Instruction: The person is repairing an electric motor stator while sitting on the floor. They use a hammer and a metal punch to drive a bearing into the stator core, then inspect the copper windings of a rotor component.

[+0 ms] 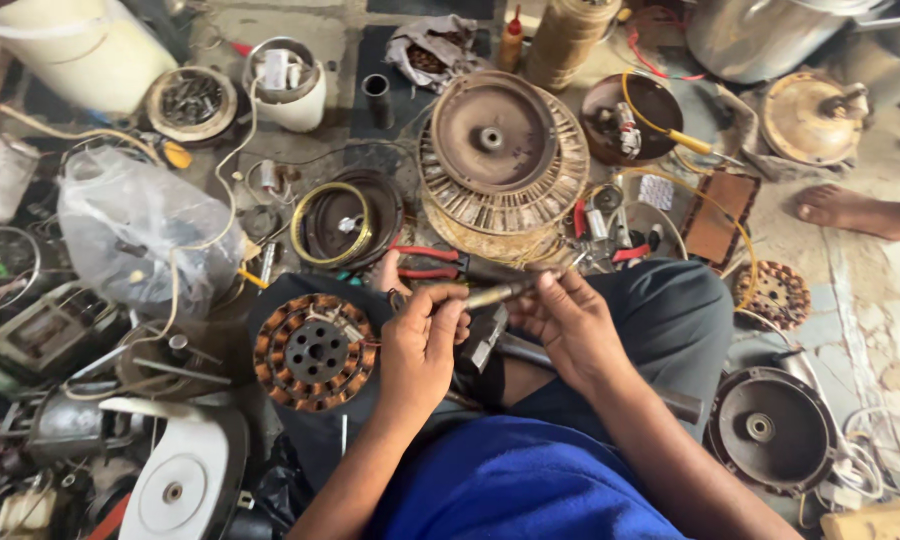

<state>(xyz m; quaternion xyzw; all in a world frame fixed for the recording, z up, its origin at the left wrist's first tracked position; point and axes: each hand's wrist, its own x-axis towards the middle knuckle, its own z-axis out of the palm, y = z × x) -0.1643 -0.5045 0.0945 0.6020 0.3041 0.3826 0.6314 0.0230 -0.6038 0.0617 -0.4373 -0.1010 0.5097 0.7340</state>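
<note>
Head view showed the left hand (422, 345) and right hand (570, 322) close together, both pinched on a thin grey metal rod (502, 292) above the lap. Left lay a copper-wound stator (315, 350); beyond, red-handled pliers (426, 262) and a stacked rusty motor casing (502, 160).

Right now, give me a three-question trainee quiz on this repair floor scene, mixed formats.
1. True or false: the left hand and the right hand both grip the thin grey metal rod.
2. Multiple choice: the round copper-wound stator lies A) by the left hand, B) beside the bare foot, C) atop the white plastic bucket.
3. Fill in: the red-handled pliers lie just in front of the ____ ribbed motor rotor.

Key: 1 true; 2 A; 3 round.
</note>
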